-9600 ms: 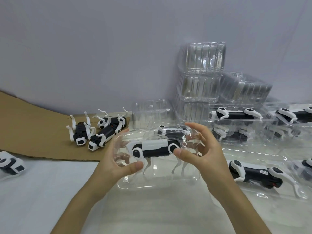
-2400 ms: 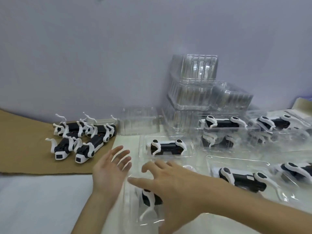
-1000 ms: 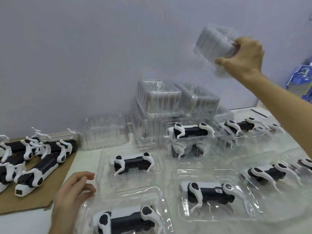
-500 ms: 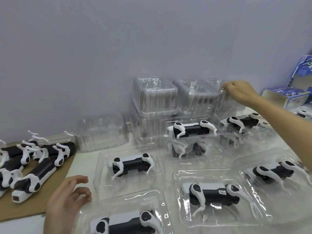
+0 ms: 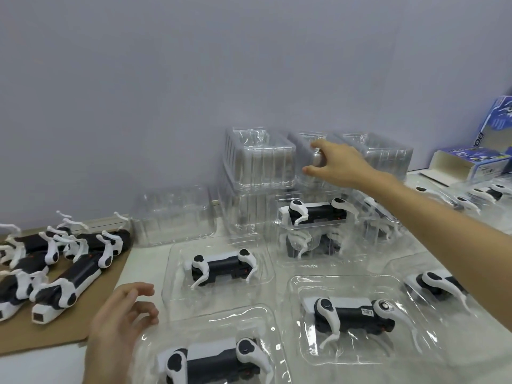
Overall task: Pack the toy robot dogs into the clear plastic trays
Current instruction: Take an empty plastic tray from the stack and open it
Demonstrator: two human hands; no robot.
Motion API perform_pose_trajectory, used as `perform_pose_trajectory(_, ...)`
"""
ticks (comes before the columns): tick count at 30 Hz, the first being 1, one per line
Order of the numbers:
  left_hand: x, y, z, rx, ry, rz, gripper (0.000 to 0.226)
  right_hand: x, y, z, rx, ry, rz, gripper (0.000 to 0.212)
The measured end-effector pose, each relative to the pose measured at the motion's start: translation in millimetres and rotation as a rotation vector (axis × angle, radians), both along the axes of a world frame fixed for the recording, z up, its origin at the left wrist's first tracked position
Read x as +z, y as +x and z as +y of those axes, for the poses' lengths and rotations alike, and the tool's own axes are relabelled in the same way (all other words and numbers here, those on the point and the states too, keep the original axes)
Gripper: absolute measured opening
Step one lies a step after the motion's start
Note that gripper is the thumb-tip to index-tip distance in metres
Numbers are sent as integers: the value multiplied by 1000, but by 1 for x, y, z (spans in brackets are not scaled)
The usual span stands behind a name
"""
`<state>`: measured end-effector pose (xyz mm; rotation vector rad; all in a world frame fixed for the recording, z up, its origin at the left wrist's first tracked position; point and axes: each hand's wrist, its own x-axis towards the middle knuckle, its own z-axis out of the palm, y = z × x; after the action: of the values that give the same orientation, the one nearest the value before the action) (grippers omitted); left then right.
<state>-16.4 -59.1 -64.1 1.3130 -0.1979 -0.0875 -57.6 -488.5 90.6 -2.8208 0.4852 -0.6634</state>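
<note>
Clear tray stack: right hand grips its corner; left hand loose.

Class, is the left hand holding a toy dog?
No, the left hand hovers with its fingers loosely curled, holding nothing.

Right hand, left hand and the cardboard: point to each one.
Right hand (image 5: 336,164): head view, back of the hand.
Left hand (image 5: 117,332): head view, back of the hand.
Cardboard (image 5: 59,335): head view, bare near edge.
</note>
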Motion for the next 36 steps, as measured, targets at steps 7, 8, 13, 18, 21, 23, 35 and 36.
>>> perform_pose_trajectory(7, 0, 0, 1, -11, 15, -4, 26, 4, -3, 10, -19, 5, 43, 50)
perform_pose_trajectory(8, 0, -1, 1, -13, 18, -4, 26, 6, -5, 14, -28, -13, 8, 49)
perform_pose_trajectory(13, 2, -2, -1, -13, 31, -19, 26, 20, -2, 106, 274, -91, -778, 33)
perform_pose_trajectory(18, 5, -5, -2, -6, 17, -7, 26, -4, 60, 203, 551, -645, 196, 24)
perform_pose_trajectory(21, 7, -6, -1, -4, -3, 8, 26, -21, 91, 207, 393, -823, 649, 22)
perform_pose_trajectory(23, 5, -5, -1, -6, 4, 1, 26, -32, 106, 207, 323, -869, 804, 27)
perform_pose_trajectory(35, 0, 0, 0, -3, 10, -20, 27, -58, 133, 204, 205, -909, 1038, 48)
perform_pose_trajectory(36, 0, 0, 0, -7, 6, -16, 27, -58, 132, 201, 209, -897, 1021, 53)
